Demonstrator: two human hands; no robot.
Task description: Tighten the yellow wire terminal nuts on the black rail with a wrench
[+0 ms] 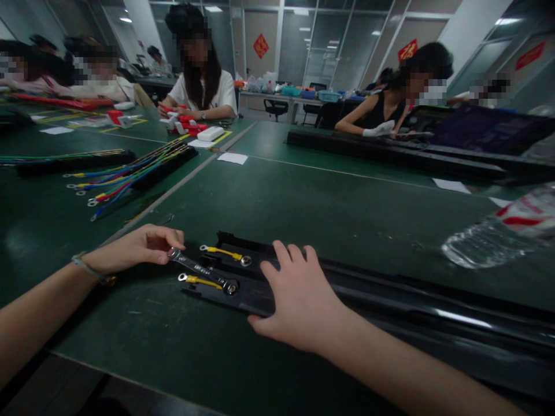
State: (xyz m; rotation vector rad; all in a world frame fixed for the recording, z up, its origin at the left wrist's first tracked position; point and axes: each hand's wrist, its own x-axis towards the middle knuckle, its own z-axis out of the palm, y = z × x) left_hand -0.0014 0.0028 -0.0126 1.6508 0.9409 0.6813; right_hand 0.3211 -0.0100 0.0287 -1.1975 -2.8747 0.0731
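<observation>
My left hand point(147, 245) pinches the near end of a shiny combination wrench point(197, 267) between thumb and fingers. The wrench's other end sits around a nut on a long black channel-shaped part point(255, 294). Beneath that end runs a short yellow wire point(203, 281) with ring terminals, one jutting past the part's end. A second yellow wire point(225, 252) is fastened alongside, farther from me. My right hand point(299, 289) lies spread across the black part, pressing on it with its fingers apart.
A clear plastic bottle point(498, 231) lies at the right. Bundled coloured cables point(130, 173) with ring terminals rest at the left. Long black parts point(390, 153) lie across the table point(303, 196). Several people work beyond, one holding red-and-white pieces point(182, 121).
</observation>
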